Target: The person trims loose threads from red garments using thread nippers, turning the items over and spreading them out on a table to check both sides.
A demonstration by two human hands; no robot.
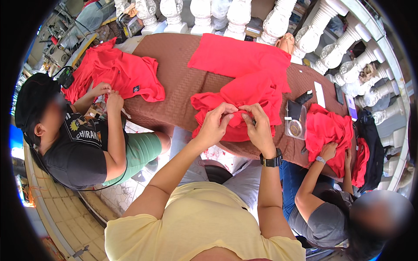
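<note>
A bunched red garment [257, 98] lies at the table's near edge in front of me. My left hand [214, 125] pinches its fabric between thumb and fingers. Close beside it, my right hand [259, 126] grips the same cloth, its thumb and fingertips pressed together. Between the two hands a small fold of red fabric is raised. Whether anything tiny sits in the fingertips is too small to tell. Behind the bunched part, a flat red piece of cloth [237, 54] stretches toward the far side. A dark watch [271, 161] is on my right wrist.
A brown-covered table [174, 61] carries red garments at left [115, 71] and right [328, 132], each handled by a seated person. Right of my cloth stand a clear container [296, 126], a black pouch [304, 97] and a phone [351, 107]. White balusters [202, 17] line the far edge.
</note>
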